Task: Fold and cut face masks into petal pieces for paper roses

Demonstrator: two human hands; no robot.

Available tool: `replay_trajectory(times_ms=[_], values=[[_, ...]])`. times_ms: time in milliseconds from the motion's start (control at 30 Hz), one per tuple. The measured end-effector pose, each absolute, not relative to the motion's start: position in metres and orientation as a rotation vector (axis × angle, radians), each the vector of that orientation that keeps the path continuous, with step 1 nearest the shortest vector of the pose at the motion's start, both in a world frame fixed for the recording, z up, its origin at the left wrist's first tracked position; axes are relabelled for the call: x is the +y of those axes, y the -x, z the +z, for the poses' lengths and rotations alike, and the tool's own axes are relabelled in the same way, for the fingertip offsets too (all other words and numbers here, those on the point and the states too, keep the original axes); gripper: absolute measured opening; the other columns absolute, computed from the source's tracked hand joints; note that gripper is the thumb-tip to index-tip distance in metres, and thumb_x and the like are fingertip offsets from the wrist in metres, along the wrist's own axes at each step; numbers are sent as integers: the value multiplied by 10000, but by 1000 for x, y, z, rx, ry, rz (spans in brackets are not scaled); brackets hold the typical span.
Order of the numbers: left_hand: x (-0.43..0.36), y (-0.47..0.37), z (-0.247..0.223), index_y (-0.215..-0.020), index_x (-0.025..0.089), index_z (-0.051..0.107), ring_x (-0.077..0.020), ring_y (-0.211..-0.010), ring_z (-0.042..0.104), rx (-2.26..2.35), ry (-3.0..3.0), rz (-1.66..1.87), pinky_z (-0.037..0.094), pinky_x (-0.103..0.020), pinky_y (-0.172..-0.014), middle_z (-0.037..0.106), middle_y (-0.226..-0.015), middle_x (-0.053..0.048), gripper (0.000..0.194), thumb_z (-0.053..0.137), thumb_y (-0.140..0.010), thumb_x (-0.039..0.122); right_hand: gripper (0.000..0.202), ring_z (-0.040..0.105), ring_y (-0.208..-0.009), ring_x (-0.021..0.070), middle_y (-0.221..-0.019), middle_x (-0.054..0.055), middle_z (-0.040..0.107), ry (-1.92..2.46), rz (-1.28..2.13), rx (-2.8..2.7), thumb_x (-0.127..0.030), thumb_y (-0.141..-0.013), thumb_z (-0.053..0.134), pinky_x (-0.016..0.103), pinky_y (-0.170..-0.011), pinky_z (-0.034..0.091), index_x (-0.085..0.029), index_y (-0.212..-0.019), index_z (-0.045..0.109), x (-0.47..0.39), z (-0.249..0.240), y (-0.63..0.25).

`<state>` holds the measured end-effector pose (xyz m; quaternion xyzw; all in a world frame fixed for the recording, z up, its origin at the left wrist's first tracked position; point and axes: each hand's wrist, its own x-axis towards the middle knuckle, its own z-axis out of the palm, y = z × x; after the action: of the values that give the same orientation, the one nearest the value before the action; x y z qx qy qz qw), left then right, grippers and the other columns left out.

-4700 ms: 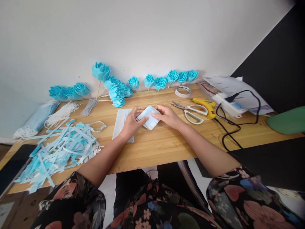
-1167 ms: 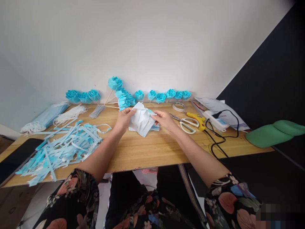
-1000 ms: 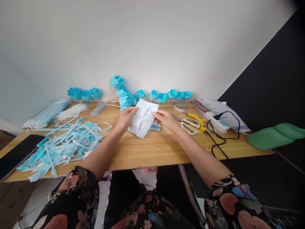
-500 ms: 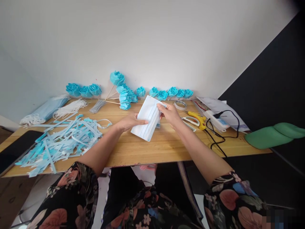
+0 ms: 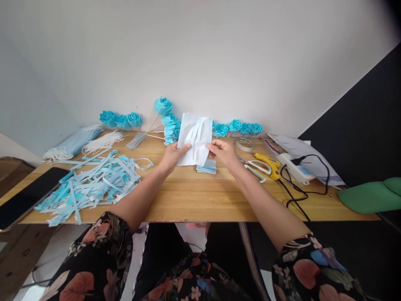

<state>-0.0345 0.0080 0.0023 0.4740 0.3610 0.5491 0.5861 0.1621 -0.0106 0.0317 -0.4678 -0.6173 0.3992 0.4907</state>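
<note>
Between my hands, above the table, is a pale blue pleated face mask sheet (image 5: 196, 138), its pleats spread and no ear loops visible. My left hand (image 5: 174, 155) pinches its lower left edge, thumb in front. My right hand (image 5: 223, 151) grips the lower right edge between thumb and fingers. Below the sheet, a small stack of cut blue pieces (image 5: 206, 167) lies on the wooden table (image 5: 200, 200). Blue flowers (image 5: 234, 125) stand in a row along the wall, partly hidden behind the sheet; a few have stems (image 5: 155, 136).
On the left lie cut strips (image 5: 94, 182), a phone (image 5: 31, 194), whole face masks (image 5: 77, 142), white ear loops (image 5: 103, 141) and thin wires (image 5: 136, 141). Right are scissors (image 5: 258, 167), a tape roll (image 5: 244, 144), a yellow glue gun (image 5: 267, 165), a power strip (image 5: 296, 167) and a green bottle (image 5: 369, 196).
The mask sheet has turned from slanted to nearly upright, risen, and its pleats have opened wider. My right hand has moved lower on its edge. The small stack shows more fully.
</note>
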Motion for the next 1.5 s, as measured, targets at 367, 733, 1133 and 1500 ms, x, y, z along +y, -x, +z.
replay_trajectory(times_ms=[367,733,1133,1500], values=[[8,33,-5,-924,134,703,-219,-832,668,922,-1093,1407,528,-320,-739,734,-870,-69,481,797,-655,522,431,606,-625,145,-692,17,660,1045,1182,-1480,-611,-741,690,270,-587,524,-182,-785,682,0,29,-164],[1,29,-6,-708,165,622,-90,-419,451,985,-1284,1229,324,-228,-411,554,-504,22,489,694,-715,649,352,617,-637,156,-812,28,723,1082,1088,-1478,-470,-747,692,273,-568,521,-188,-956,718,-10,13,-163],[-10,27,-3,-559,168,560,-60,-365,313,879,-1265,1098,212,-249,-422,434,-396,30,459,655,-771,564,529,692,-974,245,-1069,51,746,1107,947,-1375,-307,-715,703,345,-809,551,-237,-1238,671,-3,8,-172],[-11,28,-3,-551,144,564,-55,-364,361,863,-1370,884,268,-212,-404,470,-409,25,483,661,-751,572,335,642,-710,169,-734,-4,697,986,1186,-939,-458,-616,796,285,-665,513,-205,-820,713,-7,22,-173]])
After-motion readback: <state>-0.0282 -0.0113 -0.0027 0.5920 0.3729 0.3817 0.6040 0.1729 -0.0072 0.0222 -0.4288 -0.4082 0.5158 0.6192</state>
